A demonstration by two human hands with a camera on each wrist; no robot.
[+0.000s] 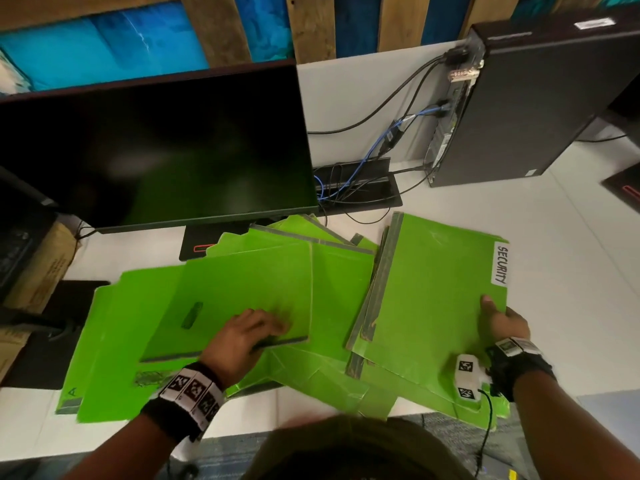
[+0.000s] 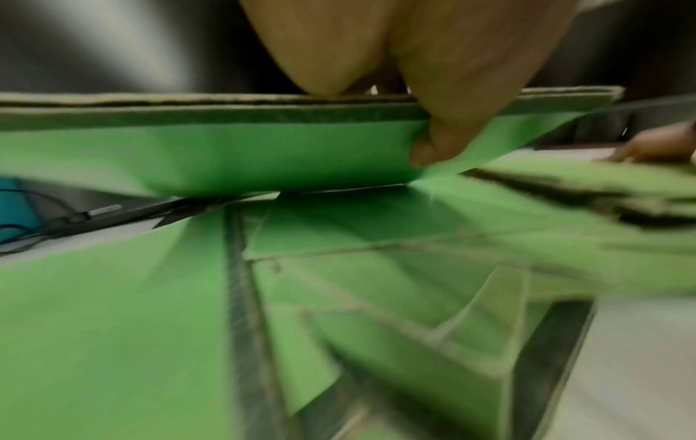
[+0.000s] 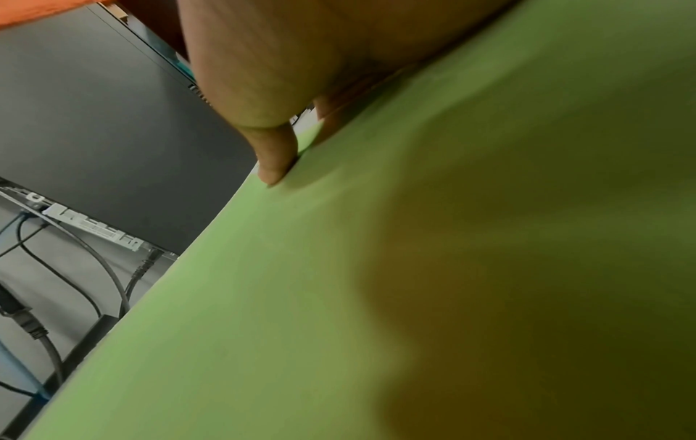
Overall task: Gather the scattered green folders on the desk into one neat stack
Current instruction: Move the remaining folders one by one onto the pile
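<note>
Several green folders lie fanned across the white desk (image 1: 554, 237) in front of the monitor. My left hand (image 1: 251, 336) grips the near edge of a raised green folder (image 1: 242, 296); in the left wrist view my thumb (image 2: 437, 148) is tucked under that folder (image 2: 226, 154) while the fingers lie on top. My right hand (image 1: 498, 320) holds the right edge of a small stack of folders (image 1: 433, 289) whose top one bears a white SECURITY label (image 1: 501, 265), thumb on top. In the right wrist view the thumb (image 3: 275, 160) presses on the green cover (image 3: 339, 268). More folders (image 1: 114, 341) lie flat at the left.
A dark monitor (image 1: 156, 150) stands behind the folders, its stand foot (image 1: 199, 247) partly under them. A black computer tower (image 1: 540, 105) stands at the back right with cables (image 1: 367, 161) running to a desk cable box (image 1: 360, 188). A cardboard box (image 1: 41, 268) sits at the far left.
</note>
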